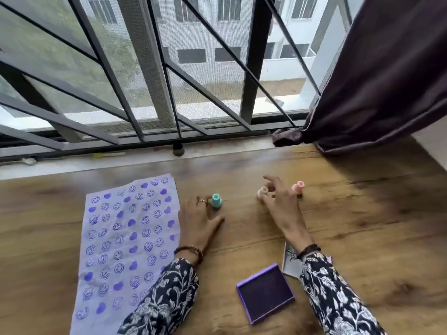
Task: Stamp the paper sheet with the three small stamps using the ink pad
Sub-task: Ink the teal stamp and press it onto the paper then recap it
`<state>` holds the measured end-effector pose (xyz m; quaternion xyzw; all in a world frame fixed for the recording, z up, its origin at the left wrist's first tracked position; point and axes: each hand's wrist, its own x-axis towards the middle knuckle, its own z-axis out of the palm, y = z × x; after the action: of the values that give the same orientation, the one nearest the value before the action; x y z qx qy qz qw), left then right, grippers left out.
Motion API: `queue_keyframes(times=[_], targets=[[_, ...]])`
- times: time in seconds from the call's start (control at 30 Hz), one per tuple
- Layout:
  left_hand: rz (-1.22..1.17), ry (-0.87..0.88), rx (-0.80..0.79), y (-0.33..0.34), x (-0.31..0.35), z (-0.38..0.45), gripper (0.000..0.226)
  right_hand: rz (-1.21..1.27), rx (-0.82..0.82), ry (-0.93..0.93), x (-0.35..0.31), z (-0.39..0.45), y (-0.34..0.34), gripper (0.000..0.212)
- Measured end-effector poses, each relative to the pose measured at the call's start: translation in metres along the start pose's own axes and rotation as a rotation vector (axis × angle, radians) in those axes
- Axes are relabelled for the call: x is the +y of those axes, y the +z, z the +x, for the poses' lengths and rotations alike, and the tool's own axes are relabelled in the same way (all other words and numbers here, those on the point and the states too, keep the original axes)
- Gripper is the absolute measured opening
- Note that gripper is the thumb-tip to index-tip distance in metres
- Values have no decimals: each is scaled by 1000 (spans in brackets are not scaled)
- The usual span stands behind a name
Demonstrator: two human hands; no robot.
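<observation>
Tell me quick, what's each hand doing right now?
Left hand: open, flat on the table, holding nothing.
Right hand: fingers around the white stamp; grip unclear.

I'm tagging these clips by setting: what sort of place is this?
Probably a home, at a wooden table by a window. Signs: the window grille, a dark curtain and residential-looking buildings outside.

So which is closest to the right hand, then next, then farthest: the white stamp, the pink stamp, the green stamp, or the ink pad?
From the right hand:
1. White stamp, at its fingertips.
2. Pink stamp, just right of the fingers.
3. Green stamp, leftward, beside the left hand.
4. Ink pad, near the table's front edge.
</observation>
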<state>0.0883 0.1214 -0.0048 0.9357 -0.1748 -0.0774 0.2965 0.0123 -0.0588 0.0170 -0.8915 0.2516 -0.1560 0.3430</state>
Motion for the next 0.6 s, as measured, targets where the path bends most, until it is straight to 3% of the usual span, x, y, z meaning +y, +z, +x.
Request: queue_keyframes(times=[0.23,0.43,0.6], targets=[[-120,72,30,-5,12,-17,24,-70,134,-93,-22,-33,-9,33],[-176,265,43,-19,27,-68,24,326,-148,-29,-56,-95,-15,38],[-460,247,-73,-40,32,-103,26,555,-128,96,-53,-127,-26,26]])
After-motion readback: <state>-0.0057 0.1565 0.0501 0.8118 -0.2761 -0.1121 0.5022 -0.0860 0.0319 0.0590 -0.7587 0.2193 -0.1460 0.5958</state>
